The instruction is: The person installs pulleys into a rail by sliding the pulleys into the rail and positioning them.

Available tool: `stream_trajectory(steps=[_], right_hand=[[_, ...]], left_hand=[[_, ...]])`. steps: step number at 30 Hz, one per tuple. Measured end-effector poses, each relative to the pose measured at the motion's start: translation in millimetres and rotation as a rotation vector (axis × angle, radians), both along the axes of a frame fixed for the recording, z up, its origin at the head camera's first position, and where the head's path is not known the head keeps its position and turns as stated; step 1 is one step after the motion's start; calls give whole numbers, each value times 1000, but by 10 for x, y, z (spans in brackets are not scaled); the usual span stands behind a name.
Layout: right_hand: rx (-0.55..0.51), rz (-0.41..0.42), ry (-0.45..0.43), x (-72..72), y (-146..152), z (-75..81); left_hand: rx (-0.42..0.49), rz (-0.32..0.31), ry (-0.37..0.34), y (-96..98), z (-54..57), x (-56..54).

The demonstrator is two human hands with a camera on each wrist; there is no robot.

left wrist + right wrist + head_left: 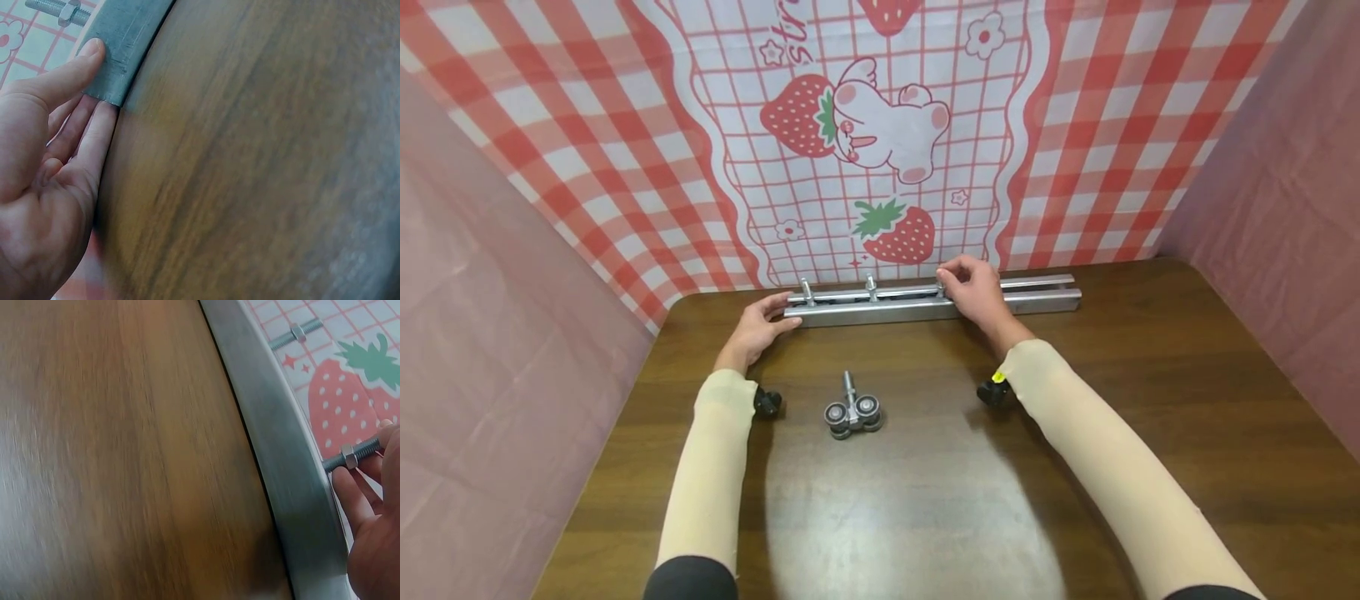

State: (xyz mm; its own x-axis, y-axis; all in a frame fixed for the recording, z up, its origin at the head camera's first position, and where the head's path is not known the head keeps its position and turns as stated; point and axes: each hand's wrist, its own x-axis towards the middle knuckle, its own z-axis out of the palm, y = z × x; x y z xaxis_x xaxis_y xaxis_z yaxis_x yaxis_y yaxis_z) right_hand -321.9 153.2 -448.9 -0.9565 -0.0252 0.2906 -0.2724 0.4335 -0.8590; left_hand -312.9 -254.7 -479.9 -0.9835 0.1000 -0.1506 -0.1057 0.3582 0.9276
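A long metal channel rail point(880, 314) lies along the table's back edge, its slot facing up. Two threaded bolts with nuts, the left one point(807, 291) and the middle one point(871, 287), stand up from the slot. At the rail's left end my left hand point(756, 335) grips it, the thumb on the front face and the fingers at the end in the left wrist view. My right hand point(976, 293) pinches a third bolt point(367, 449) rising from the slot. What these bolts join inside the rail is mostly hidden. A loose roller trolley point(853, 414) with its bolt lies nearer me.
The brown wooden table point(910, 500) ends at a checked strawberry cloth point(880, 133) hanging right behind the rail. Pink fabric point(497, 350) hangs on both sides. Small black devices, one point(767, 403) by each wrist, sit beneath the sleeves.
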Motion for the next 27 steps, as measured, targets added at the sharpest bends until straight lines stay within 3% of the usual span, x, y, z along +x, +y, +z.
stream_trajectory(steps=[12, 27], right_hand=[[13, 10, -22, 8, -47, 15], [29, 1, 27, 0, -20, -11]], left_hand=[[-5, 0, 17, 22, 10, -16], [3, 9, 11, -10, -31, -18]])
